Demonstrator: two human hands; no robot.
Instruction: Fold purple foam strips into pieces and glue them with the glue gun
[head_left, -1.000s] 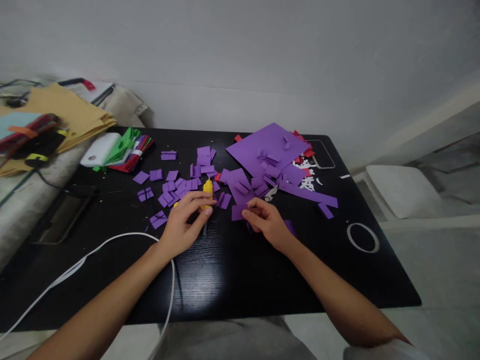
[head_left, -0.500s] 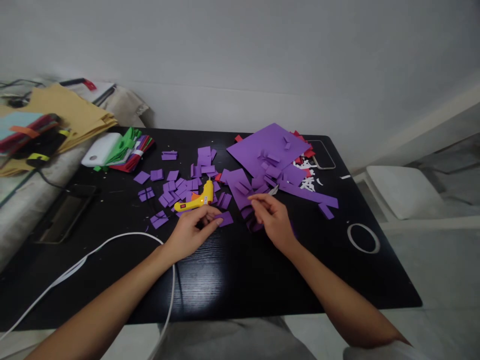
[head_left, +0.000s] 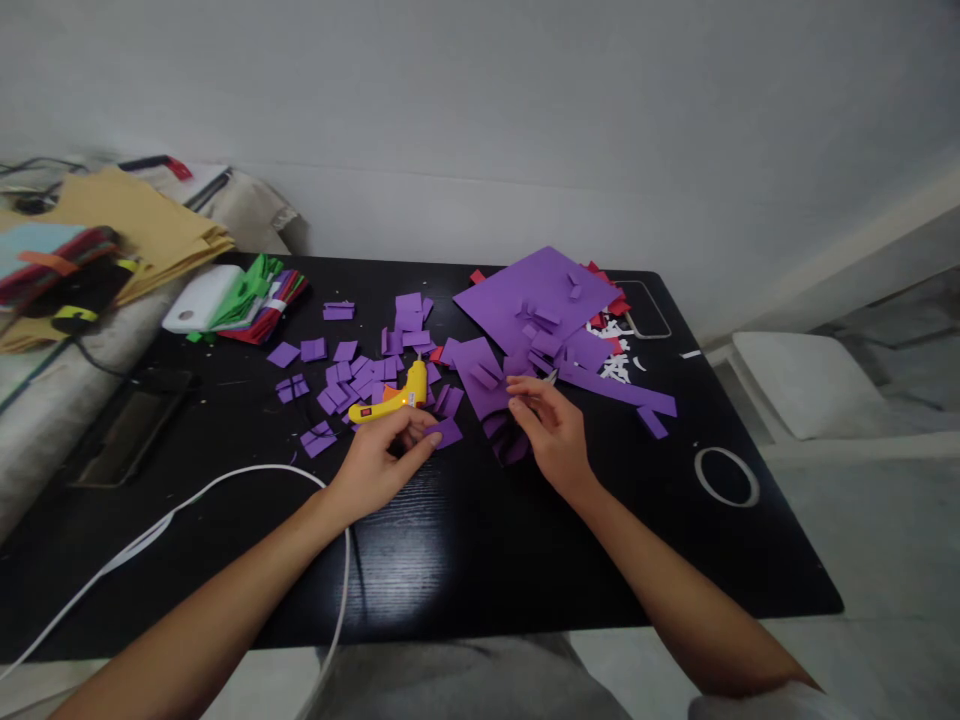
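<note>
My left hand is closed, pinching a small purple paper rectangle between thumb and fingers. Just beyond its knuckles lies a yellow glue gun, among several cut and folded purple paper pieces. My right hand hovers beside a curled purple paper strip, its thumb and index fingertips slightly apart with nothing visible between them. Behind its knuckles a pointed grey metal tip sticks out; the rest of that tool is hidden.
A large purple sheet lies at the back, with red scraps and white scraps to its right. Bundled coloured strips rest at the back left. A white cable loops past my left forearm. A ring is at the right.
My right hand has shifted slightly right, and its thumb and index finger have parted. My left hand has moved a little left and away from me with the purple paper rectangle.
</note>
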